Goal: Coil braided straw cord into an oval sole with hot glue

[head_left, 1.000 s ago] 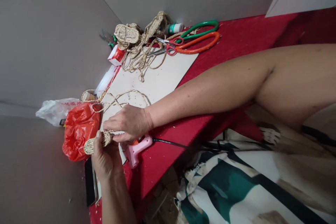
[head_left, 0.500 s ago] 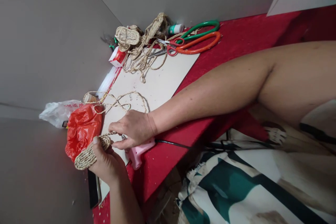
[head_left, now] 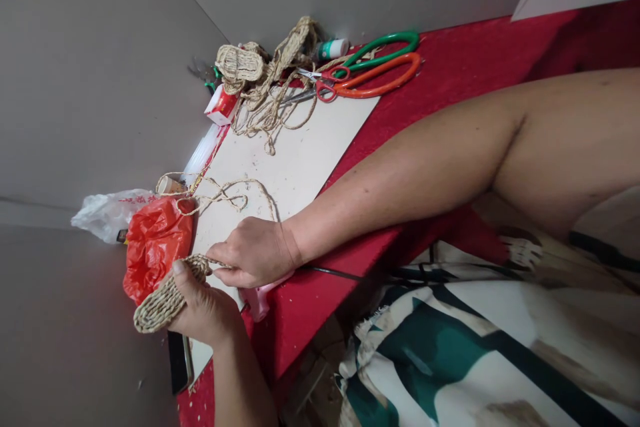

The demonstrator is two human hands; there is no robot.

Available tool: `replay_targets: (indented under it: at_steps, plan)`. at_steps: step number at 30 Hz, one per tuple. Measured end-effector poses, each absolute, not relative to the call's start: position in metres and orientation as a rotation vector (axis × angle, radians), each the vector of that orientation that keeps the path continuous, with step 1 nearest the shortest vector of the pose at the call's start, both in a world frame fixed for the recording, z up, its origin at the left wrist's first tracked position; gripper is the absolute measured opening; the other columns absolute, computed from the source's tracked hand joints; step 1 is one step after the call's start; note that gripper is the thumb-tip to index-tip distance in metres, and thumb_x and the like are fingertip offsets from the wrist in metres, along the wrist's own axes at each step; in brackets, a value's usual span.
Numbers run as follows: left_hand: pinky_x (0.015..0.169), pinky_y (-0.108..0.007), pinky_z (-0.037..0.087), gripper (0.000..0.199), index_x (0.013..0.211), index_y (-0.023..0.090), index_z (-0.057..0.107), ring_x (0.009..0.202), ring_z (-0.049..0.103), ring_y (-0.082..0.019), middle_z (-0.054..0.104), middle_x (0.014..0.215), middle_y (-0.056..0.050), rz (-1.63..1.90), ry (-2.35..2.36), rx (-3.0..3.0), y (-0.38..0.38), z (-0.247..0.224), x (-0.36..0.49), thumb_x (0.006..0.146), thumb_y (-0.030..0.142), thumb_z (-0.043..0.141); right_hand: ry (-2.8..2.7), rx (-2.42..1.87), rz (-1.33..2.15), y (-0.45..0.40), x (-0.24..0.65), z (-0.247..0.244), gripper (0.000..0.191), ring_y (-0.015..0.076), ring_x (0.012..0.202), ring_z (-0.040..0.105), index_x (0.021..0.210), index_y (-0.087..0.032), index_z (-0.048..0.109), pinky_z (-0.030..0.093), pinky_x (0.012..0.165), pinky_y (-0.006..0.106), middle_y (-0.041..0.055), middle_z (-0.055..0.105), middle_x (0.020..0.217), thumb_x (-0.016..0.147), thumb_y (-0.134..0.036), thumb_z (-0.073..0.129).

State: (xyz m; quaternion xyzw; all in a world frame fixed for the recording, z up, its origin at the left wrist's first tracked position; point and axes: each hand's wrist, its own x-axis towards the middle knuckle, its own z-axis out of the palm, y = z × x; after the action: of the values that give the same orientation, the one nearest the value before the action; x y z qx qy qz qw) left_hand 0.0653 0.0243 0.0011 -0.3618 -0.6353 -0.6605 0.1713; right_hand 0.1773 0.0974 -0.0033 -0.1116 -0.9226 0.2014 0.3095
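1. Held the woven piece (head_left: 160,303) at the lower left of the frame in the left hand (head_left: 213,313), with the thumb pressed on its upper face and the other fingers bent beneath.
2. Pinched a thin strand (head_left: 214,261) at the piece's upper end between thumb and fingertips of the right hand (head_left: 260,250); could not tell how firmly.
3. Swung the rounded end farther toward the lower left over the last second, baring more of the braided face and partly overlapping the red bag (head_left: 160,240).
4. Narrowed the gap between the right thumb and fingertips too, leaving the piece steadied on one side and the strand controlled on the other, apparently mid-adjustment.
5. Covered more of the pink tool (head_left: 257,303) with the right hand, just below centre-left.
6. Left loose cord (head_left: 261,183) looped on the pale board (head_left: 300,160), and the orange-handled scissors (head_left: 380,80) lying at upper centre, well apart from both hands.
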Motion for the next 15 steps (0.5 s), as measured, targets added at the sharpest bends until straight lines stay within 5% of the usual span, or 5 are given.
replay_targets:
  at_steps: [15]
  plan:
    - [0.08, -0.038, 0.049, 0.026, 0.086, 0.019, 0.048, 0.081, 0.059, -0.02, 0.055, 0.084, -0.001, -1.693, -1.62, -1.071, 0.0307, -0.0034, 0.0742, 0.079, 0.038, 0.064, -1.979, -0.316, 1.392, 0.0885, 0.1721, 0.0028, 0.019, 0.0065, 0.054, 0.039, 0.067, -0.013, 0.053, 0.031, 0.055, 0.021, -0.0031, 0.051, 0.056, 0.083, -0.024, 0.051]
